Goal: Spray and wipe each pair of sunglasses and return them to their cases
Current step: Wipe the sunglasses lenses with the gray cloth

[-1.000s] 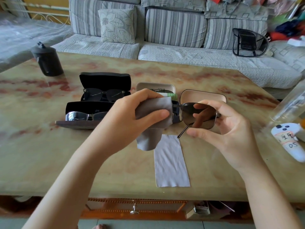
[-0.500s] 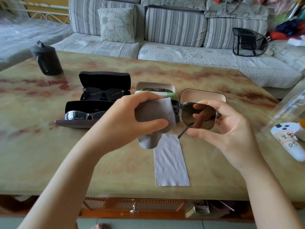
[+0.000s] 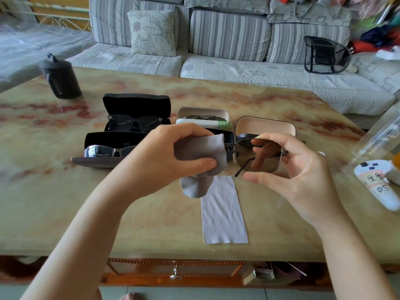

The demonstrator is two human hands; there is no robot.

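My right hand (image 3: 298, 169) pinches the brown-lensed metal sunglasses (image 3: 244, 155) by the rim of one lens, held above the table. My left hand (image 3: 164, 154) grips a grey cloth (image 3: 201, 163) folded around the other lens, which is hidden inside it. Behind them an open beige case (image 3: 265, 126) lies with nothing visible in it. Other open cases hold sunglasses: a black case (image 3: 136, 105) with dark glasses, a black case (image 3: 112, 138) with mirrored glasses, and a beige case (image 3: 202, 111) at the back.
A second grey cloth (image 3: 223, 213) lies flat on the marble table (image 3: 65, 202) near its front edge. A black lidded cup (image 3: 59, 79) stands far left. A white controller (image 3: 381, 187) and a clear bottle (image 3: 381, 135) sit at the right edge. A white-and-green tube (image 3: 203, 124) lies among the cases.
The cloth in my left hand has shifted slightly over the covered lens. The sunglasses and my right hand stay almost where they were.
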